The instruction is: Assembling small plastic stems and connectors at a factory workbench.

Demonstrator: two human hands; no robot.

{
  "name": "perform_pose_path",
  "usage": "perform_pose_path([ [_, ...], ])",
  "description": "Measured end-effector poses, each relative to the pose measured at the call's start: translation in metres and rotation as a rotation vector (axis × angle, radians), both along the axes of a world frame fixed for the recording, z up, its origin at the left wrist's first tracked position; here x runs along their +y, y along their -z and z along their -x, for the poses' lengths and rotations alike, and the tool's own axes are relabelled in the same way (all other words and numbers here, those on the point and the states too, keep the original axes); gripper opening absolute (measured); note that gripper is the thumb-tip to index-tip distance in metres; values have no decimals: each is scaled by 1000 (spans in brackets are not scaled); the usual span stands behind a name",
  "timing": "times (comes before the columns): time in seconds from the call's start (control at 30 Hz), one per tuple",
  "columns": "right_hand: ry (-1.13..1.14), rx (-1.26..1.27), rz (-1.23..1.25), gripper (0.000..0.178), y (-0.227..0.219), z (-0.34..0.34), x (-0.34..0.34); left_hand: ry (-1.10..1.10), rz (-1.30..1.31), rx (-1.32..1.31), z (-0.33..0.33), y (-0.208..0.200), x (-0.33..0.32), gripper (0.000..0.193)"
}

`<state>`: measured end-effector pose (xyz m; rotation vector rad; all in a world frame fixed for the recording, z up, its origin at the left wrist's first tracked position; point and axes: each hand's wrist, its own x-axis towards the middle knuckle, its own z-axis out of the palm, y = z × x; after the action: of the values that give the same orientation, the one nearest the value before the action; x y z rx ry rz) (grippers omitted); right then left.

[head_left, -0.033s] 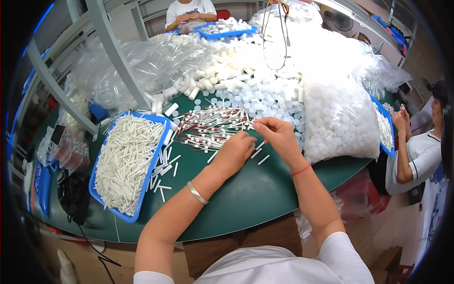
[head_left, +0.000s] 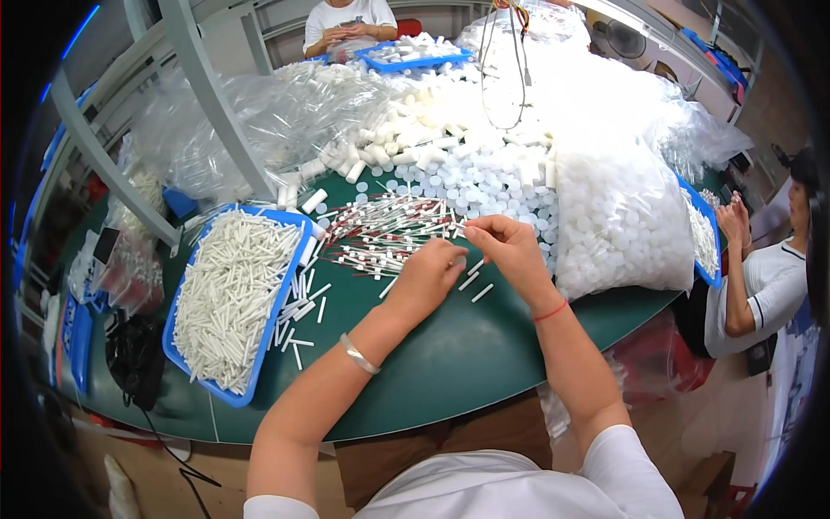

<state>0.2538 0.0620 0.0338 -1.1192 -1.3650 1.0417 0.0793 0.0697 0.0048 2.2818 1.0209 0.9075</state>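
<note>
My left hand (head_left: 428, 277) and my right hand (head_left: 506, 246) meet over the green table (head_left: 432, 372), at the near edge of a pile of thin white sticks with red ends (head_left: 389, 233). The right hand's fingertips pinch one thin stick at the pile's right end. The left hand's fingers are curled just below them, and whatever they hold is hidden. A few short white tubes (head_left: 475, 285) lie loose beside the hands. There is a metal bangle on my left wrist and a red band on my right wrist.
A blue tray of white tubes (head_left: 233, 303) stands at the left, with loose tubes beside it. Behind are heaped white caps (head_left: 484, 182) and a bulging clear bag of caps (head_left: 618, 216). One person (head_left: 761, 277) sits at the right and another (head_left: 346, 22) at the far side.
</note>
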Motion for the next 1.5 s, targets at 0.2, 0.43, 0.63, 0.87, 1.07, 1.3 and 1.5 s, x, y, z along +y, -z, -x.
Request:
perform_pose_path([
  [0.2, -58, -57, -7, 20, -4, 6, -8, -6, 969, -1089, 32, -5, -3, 33],
  [0.43, -70, -87, 10, 16, 1, 11, -8, -3, 967, -1186, 42, -5, -6, 33],
  [0.63, -62, -109, -19, 13, 3, 10, -6, -32, 947, -1162, 42, -4, -7, 33],
  [0.87, -70, -233, -101, 11, 1, 10, -7, -84, 868, -1044, 39, -4, -12, 32],
  [1.07, -85, -256, -113, 10, 3, 17, -10, -58, 952, -993, 39, 0, -14, 29],
  [1.3, -124, -390, -293, 10, 9, 25, -13, -149, 953, -953, 37, -5, -17, 23],
  [1.5, -208, -11, 172, 19, 7, 19, -7, -145, 521, -667, 31, -9, -18, 15],
])
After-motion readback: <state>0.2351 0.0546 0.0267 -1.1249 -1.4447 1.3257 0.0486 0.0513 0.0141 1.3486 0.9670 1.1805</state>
